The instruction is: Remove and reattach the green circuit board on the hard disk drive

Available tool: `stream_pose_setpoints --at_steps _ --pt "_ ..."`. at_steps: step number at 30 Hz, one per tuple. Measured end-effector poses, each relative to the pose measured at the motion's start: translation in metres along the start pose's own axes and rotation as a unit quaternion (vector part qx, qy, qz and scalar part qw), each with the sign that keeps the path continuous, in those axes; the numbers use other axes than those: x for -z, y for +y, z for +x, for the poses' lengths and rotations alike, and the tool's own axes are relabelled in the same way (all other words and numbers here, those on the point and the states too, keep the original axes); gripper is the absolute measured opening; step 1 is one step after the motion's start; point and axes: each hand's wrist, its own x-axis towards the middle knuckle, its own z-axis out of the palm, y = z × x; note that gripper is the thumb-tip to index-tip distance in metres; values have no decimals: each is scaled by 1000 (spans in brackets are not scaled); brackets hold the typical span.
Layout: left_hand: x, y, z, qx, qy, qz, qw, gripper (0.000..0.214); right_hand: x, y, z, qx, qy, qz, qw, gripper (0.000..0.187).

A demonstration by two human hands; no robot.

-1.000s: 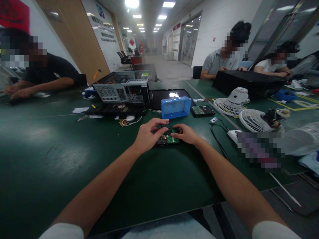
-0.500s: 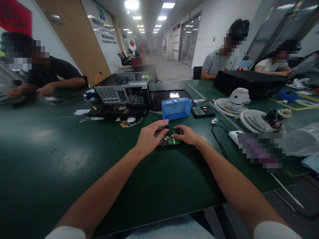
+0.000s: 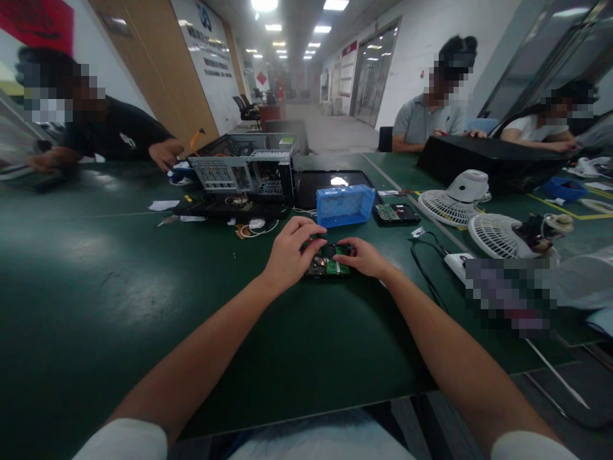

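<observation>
hard drive (image 3: 329,266) flat on table (image 3: 143,275), circuit board up, just near of blue box (image 3: 345,205) | left hand (image 3: 286,257) fingers curled over its left edge | right hand (image 3: 364,257) fingertips narrow, pinching right edge | likely dense, rigid; bare board fragile, so grip the metal sides

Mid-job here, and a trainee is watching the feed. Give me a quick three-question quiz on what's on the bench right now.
1. True or false: the left hand and right hand both touch the hard drive.
2. What stands just beyond that drive? A) white fan B) blue box C) keyboard
3. Fill in: the drive's exposed circuit board is coloured ____.
Key: 1 true; 2 B; 3 green.
</observation>
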Motion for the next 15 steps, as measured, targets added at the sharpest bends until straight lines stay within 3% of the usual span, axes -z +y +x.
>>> stream_pose_setpoints --at_steps 7,11,15 --pt "2 0 0 -24 -46 16 999 26 -3 4 1 4 4 -4 1000 59" --pt "-1 0 -2 25 -53 -1 998 28 -3 4 1 -1 8 -8 1000 60" --pt "-5 1 -4 68 -14 -47 996 30 -2 4 1 1 5 -5 1000 61"
